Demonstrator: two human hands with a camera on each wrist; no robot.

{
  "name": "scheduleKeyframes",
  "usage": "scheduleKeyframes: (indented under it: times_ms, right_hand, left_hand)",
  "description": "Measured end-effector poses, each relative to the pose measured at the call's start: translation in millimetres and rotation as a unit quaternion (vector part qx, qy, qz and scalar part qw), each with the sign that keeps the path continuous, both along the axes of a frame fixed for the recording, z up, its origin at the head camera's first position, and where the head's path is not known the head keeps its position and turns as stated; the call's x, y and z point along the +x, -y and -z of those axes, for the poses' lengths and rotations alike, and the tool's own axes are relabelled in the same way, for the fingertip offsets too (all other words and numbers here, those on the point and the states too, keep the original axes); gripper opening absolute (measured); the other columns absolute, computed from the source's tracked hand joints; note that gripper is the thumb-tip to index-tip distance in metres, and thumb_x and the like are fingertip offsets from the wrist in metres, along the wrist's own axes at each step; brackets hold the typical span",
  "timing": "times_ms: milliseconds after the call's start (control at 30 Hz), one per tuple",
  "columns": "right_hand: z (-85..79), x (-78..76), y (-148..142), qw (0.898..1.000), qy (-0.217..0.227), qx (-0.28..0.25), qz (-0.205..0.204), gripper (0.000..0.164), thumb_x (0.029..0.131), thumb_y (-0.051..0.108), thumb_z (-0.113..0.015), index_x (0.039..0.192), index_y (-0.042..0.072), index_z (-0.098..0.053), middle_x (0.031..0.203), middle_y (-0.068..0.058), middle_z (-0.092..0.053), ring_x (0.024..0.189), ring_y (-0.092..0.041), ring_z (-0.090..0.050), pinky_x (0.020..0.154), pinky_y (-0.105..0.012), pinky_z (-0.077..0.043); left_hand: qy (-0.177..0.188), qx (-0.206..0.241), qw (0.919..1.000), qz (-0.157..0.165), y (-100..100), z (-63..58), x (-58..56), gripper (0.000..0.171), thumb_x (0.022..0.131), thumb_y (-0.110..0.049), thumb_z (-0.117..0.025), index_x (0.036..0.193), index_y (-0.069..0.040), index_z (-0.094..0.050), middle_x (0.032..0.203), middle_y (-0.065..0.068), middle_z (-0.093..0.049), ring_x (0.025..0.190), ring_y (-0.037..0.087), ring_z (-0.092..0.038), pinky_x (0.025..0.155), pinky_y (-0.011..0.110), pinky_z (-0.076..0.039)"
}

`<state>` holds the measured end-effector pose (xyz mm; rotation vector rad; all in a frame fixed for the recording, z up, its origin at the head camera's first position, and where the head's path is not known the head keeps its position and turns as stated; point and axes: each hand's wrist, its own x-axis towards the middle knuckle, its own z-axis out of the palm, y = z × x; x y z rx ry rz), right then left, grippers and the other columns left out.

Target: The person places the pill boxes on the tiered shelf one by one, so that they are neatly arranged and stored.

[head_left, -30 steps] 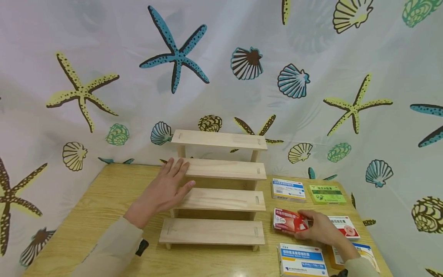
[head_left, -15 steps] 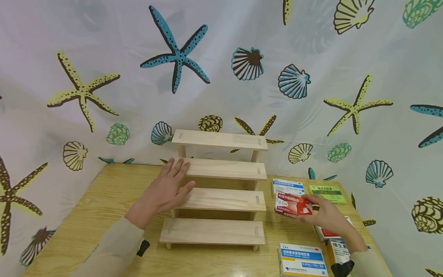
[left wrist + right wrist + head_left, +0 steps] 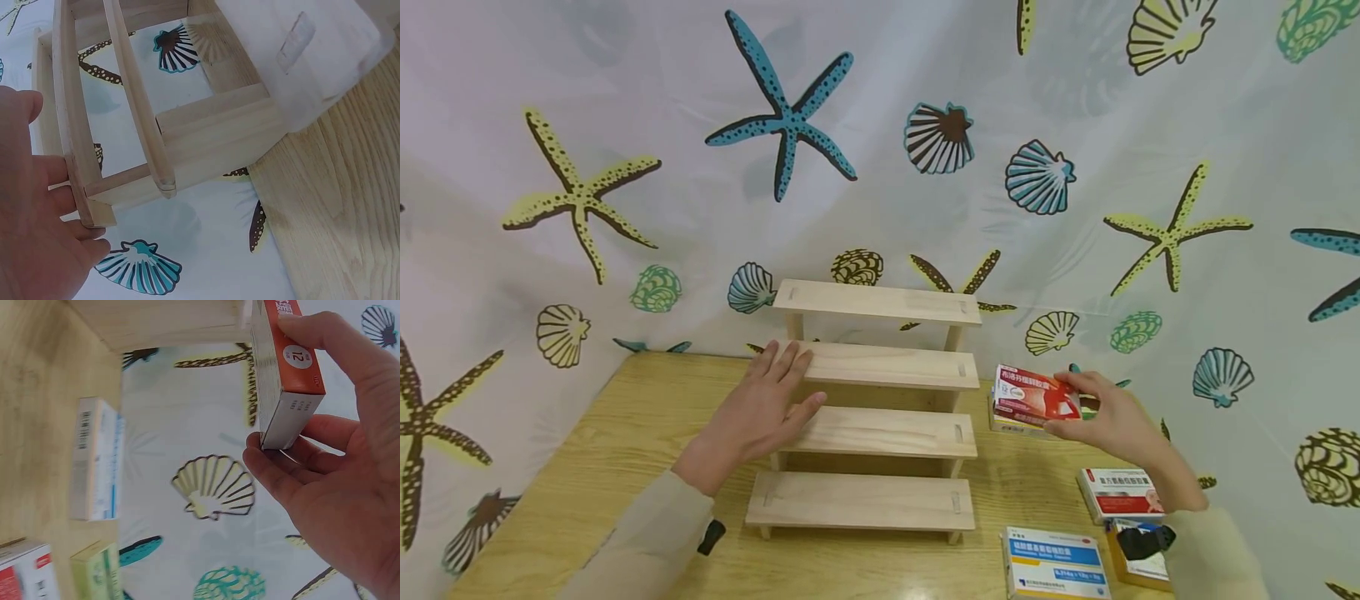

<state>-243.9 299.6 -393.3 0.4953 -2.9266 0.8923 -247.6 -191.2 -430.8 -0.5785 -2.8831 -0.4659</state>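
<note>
A four-step wooden rack [image 3: 861, 500] stands on the table. My left hand [image 3: 760, 408] rests on the left end of its second board from the top [image 3: 887, 364], fingers extended; the left wrist view shows the fingers [image 3: 56, 200] at the board's edge. My right hand [image 3: 1120, 421] pinches a red medicine box [image 3: 1033, 396] by its right end, right of the rack. The right wrist view has the thumb on the red face and fingers beneath. In the head view, the raised box covers most of a blue-and-white medicine box [image 3: 97, 462]; the hand hides a green box [image 3: 97, 572].
On the right of the wooden table [image 3: 647, 450] lie a white-and-red medicine box [image 3: 1120, 493], an orange-and-white box [image 3: 1138, 567] partly behind the sleeve, and a larger blue-and-white box [image 3: 1056, 562] near the front. A patterned curtain [image 3: 880, 208] hangs behind.
My right hand has lifted the red box and carried it away from me, up in front of the far blue-and-white box. The left hand has stayed on the rack.
</note>
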Motion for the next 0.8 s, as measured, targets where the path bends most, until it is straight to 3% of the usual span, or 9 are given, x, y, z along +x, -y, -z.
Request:
scheduleKeyframes:
  times_ms: [367, 533, 800]
  right_hand:
    - [-41.6, -20.5, 29, 0.999, -0.018, -0.009, -0.033, 0.079, 0.090, 0.037, -0.082, 0.155, 0.004, -0.050, 0.149, -0.021, -0.052, 0.130, -0.045, -0.057, 0.099, -0.055, -0.059]
    - [-53.4, -30.6, 47, 0.999, -0.020, -0.012, -0.043, 0.079, 0.089, 0.039, -0.081, 0.155, 0.009, -0.050, 0.151, -0.017, -0.053, 0.133, -0.040, -0.054, 0.101, -0.054, -0.058]
    - [-66.6, -52.3, 80, 0.997, -0.036, -0.007, -0.069, 0.077, 0.088, 0.036, -0.082, 0.153, 0.005, -0.054, 0.147, -0.016, -0.056, 0.131, -0.035, -0.053, 0.105, -0.054, -0.055]
  left_hand:
    - [-0.009, -0.029, 0.9995, -0.001, 1, -2.8, 0.5, 0.077, 0.111, -0.052, -0.042, 0.165, -0.001, -0.028, 0.172, 0.024, -0.025, 0.160, 0.051, -0.017, 0.129, 0.067, -0.020]
    - [-0.016, -0.034, 0.9993, -0.003, 0, -3.4, 0.7, 0.076, 0.110, -0.052, -0.044, 0.165, -0.001, -0.030, 0.172, 0.024, -0.027, 0.160, 0.051, -0.019, 0.129, 0.067, -0.021]
    - [-0.020, -0.038, 0.9991, 0.000, 1, -4.4, 1.1, 0.076, 0.110, -0.051, -0.044, 0.165, -0.001, -0.031, 0.171, 0.025, -0.028, 0.159, 0.051, -0.020, 0.129, 0.067, -0.020]
